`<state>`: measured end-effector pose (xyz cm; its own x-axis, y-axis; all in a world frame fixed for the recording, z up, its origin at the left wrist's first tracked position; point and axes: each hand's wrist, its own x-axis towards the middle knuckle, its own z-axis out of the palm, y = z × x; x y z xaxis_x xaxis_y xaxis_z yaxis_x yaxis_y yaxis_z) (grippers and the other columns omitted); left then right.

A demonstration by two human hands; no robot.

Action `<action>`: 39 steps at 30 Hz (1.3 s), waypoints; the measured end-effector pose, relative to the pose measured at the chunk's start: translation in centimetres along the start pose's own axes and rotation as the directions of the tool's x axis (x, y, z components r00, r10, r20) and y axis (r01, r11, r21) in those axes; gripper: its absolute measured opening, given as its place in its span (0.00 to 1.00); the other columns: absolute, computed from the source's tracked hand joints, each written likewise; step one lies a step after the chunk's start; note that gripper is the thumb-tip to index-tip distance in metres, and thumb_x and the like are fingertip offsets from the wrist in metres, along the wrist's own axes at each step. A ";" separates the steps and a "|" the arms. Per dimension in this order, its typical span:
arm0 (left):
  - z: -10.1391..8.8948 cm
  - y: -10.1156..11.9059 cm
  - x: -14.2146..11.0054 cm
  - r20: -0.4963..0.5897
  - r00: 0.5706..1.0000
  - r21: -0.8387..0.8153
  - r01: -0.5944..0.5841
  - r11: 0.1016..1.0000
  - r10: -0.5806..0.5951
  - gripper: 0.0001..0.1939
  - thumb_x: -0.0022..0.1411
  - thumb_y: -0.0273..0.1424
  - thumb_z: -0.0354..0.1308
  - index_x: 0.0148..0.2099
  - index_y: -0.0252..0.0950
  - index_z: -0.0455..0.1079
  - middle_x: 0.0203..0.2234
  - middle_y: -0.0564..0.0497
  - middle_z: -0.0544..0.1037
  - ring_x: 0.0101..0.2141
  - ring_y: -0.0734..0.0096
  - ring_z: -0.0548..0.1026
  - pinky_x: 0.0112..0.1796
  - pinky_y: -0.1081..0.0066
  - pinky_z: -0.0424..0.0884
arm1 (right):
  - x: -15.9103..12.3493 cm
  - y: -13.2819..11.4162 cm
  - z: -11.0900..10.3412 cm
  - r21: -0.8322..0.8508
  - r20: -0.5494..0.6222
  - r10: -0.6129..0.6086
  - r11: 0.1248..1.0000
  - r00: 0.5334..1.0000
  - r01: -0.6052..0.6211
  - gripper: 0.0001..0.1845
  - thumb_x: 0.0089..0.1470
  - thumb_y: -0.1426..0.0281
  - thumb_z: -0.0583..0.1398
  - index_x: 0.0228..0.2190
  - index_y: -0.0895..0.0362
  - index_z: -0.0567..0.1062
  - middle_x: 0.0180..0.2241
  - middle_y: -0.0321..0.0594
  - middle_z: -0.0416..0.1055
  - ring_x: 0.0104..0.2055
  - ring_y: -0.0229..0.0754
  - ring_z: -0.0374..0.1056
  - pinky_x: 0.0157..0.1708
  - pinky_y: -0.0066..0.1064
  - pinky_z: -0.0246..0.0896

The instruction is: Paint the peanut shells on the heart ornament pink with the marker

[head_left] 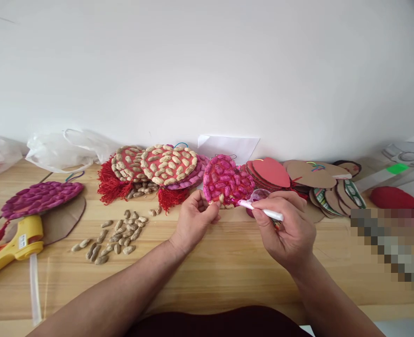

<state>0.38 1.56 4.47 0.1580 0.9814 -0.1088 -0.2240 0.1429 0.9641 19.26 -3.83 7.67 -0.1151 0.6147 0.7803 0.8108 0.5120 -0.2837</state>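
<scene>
My left hand [197, 216] is closed, thumb and fingers pinching the lower edge of a heart-shaped peanut ornament [224, 177]. Its peanuts are mostly painted bright pink; a few at the bottom are still pale. In my right hand [288, 229] is a slim white paintbrush [268, 213], gripped like a pen, its pink tip at the ornament's lower right edge. A small clear cup [260, 194] with pink on it sits behind the brush, partly hidden by my right hand.
Loose peanuts [122, 234] lie left of my hands. Further left are a yellow glue gun [26, 241] and a purple peanut disc [43, 199]. Unpainted peanut discs with red tassels [168, 164], red heart cutouts [268, 173] and cardboard pieces [312, 174] line the wall.
</scene>
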 end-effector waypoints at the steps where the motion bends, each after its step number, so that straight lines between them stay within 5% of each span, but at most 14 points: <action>1: 0.0 0.0 0.0 0.001 1.000 0.000 0.000 1.000 0.000 0.19 0.50 0.42 0.71 0.34 0.36 0.68 0.24 0.55 0.74 0.22 0.75 0.72 0.25 0.75 0.71 | 0.0 0.0 0.0 0.007 -0.008 0.005 1.000 1.000 -0.005 0.08 0.57 0.75 0.64 0.39 0.51 0.76 0.31 0.36 0.77 0.38 0.45 0.70 0.41 0.41 0.63; 39: -0.1 -0.4 0.2 -0.007 0.996 -0.063 0.083 0.995 -0.084 0.21 0.50 0.42 0.73 0.38 0.33 0.71 0.26 0.54 0.76 0.21 0.77 0.73 0.24 0.75 0.71 | 0.1 0.0 0.0 0.027 0.031 -0.100 0.995 0.994 0.100 0.08 0.57 0.76 0.64 0.38 0.53 0.75 0.30 0.35 0.78 0.40 0.45 0.69 0.44 0.42 0.59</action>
<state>0.42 1.68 4.06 0.1697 0.9668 -0.1908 -0.2704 0.2319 0.9344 19.26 -3.72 7.73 -0.2136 0.5785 0.7872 0.7796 0.5866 -0.2196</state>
